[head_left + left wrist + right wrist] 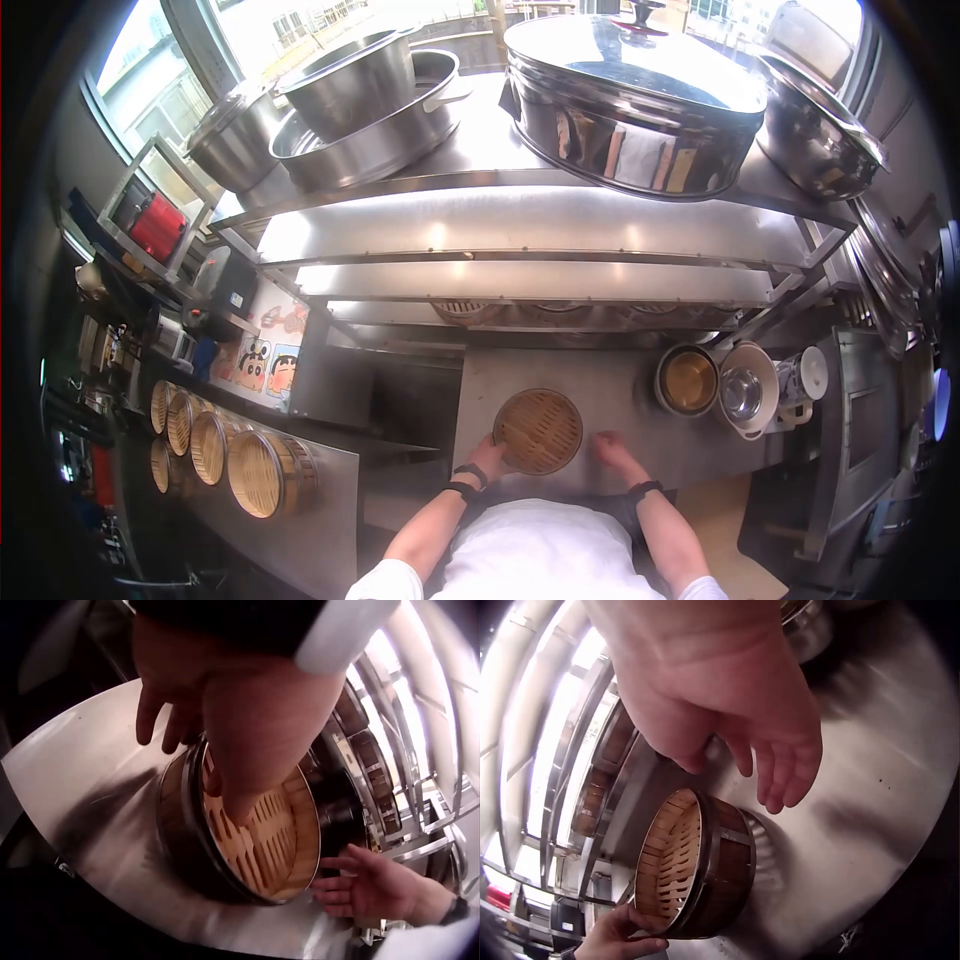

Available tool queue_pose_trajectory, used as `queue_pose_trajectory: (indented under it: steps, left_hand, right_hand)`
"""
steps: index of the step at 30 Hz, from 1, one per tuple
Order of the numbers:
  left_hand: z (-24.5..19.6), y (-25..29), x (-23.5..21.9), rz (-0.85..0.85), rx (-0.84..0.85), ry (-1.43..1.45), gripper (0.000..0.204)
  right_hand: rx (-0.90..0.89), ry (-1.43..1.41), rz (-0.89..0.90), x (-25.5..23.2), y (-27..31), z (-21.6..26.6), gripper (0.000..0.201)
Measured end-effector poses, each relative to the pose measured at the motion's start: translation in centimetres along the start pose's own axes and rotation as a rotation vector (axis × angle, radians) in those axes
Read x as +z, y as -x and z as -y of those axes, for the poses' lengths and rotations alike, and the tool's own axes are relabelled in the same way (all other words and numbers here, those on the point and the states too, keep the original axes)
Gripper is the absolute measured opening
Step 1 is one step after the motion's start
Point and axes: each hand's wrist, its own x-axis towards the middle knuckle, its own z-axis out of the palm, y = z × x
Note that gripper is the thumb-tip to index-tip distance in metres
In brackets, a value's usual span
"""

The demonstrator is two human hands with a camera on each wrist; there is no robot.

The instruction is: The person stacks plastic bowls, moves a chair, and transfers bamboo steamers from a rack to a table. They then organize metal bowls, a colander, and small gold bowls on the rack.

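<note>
A round bamboo steamer basket (pixel 540 432) with a slatted base and metal-banded rim sits on the steel counter in front of the person. Its slats and inner wall show in the left wrist view, where the left hand (pixel 247 727) grips the near rim with the thumb inside and other fingers outside. Across from it, the right hand (pixel 613 455) hovers beside the basket, apart from its wall. Seen in the right wrist view, the right hand (pixel 727 712) has loosely extended fingers and holds nothing. The basket (pixel 727 862) appears bare inside.
Several bamboo steamers (pixel 268 475) stand along the left counter. To the right are a metal pot (pixel 688 380), a white pot holding a metal bowl (pixel 742 393), and a white container (pixel 812 373). Large steel pots (pixel 630 120) rest on the shelf overhead, above lower steel shelves (pixel 520 225).
</note>
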Motion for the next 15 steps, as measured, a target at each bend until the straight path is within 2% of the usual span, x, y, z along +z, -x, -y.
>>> queue_pose_trajectory:
  steps: [1,2,4,7,10,12,15]
  left_hand:
    - [2.3,-2.2,2.8,-0.019,0.042,0.062,0.044]
    - [2.0,-2.5,2.1,-0.021,0.040,0.060,0.044]
    - [1.0,-4.0,-1.8,-0.182,0.061,0.180,0.046]
    - [0.0,-7.1,-9.2,-0.403,-0.040,0.209,0.068]
    - [-0.4,-10.6,-15.7,-0.648,-0.091,0.137,0.085]
    - [-1.4,-11.7,-19.5,-0.597,-0.210,0.088,0.086]
    - [1.9,-14.6,-20.2,-0.493,-0.200,0.032,0.081]
  right_hand:
    - [0.000,0.090,-0.074,0.4,-0.3,0.1,0.049]
    - [-0.003,0.089,-0.071,0.6,-0.9,-0.7,0.049]
    - [-0.175,0.418,-0.129,1.7,-2.4,-2.5,0.053]
    - [-0.101,0.476,-0.043,1.5,-1.0,-1.4,0.054]
    - [-0.104,0.496,-0.034,1.8,-1.8,-3.0,0.054]
    - [-0.074,0.493,-0.043,2.0,-1.6,-3.5,0.054]
    - [-0.053,0.471,-0.052,2.2,-1.3,-5.0,0.055]
